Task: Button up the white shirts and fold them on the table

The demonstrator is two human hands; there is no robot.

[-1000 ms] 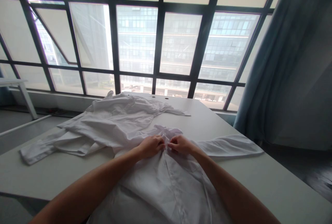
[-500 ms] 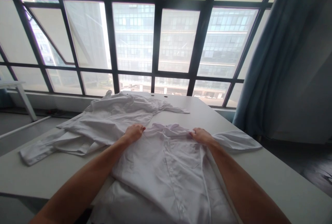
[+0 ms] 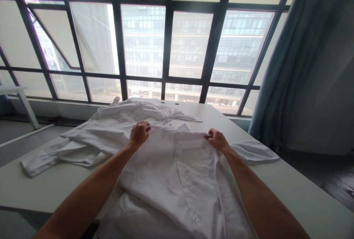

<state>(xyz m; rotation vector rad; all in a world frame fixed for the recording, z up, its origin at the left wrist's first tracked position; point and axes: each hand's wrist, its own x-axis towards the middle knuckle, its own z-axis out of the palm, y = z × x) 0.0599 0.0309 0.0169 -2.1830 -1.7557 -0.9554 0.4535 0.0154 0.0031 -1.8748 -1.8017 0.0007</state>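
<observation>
Head view (the only one): both hands on the near white shirt (image 3: 163, 180), which lies front up on the near part of the counter (image 3: 211, 115), its near end running out at the bottom of the pic. L hand (image 3: 140, 133): grip closed, pinching cloth at the shirt's far L corner. R hand (image 3: 217, 139): grip closed too, pinching the far R corner. Far edge pulled fairly straight btwn them, w/ what looks like the collar (image 3: 182, 128) poking up about midway.

Done, as far as I can judge: shirt opened out, button strip (image 3: 183, 182) facing up and running lengthwise, far edge stretched. Left: creases in the body, a loose fold at the near L, and a sleeve (image 3: 254, 151) lying out to the R, prob. the same shirt's. Neither hand has let go. The white heap (image 3: 110, 121) behind and to the L is rumpled, untouched; looks unsorted.

Count: 2 hands, 1 near shirt, 1 collar, 1 sleeve out R, 1 heap (can't tell if 1 garment or more), 1 counter, 2 dark holes (image 3: 176, 104) clear at its far end, 1 side table (image 3: 29, 110) at far L, 1 curtain (image 3: 284, 76) R, 1 tilted-open pane (image 3: 56, 34) upper L. Buttons: a few, too small to count.
</observation>
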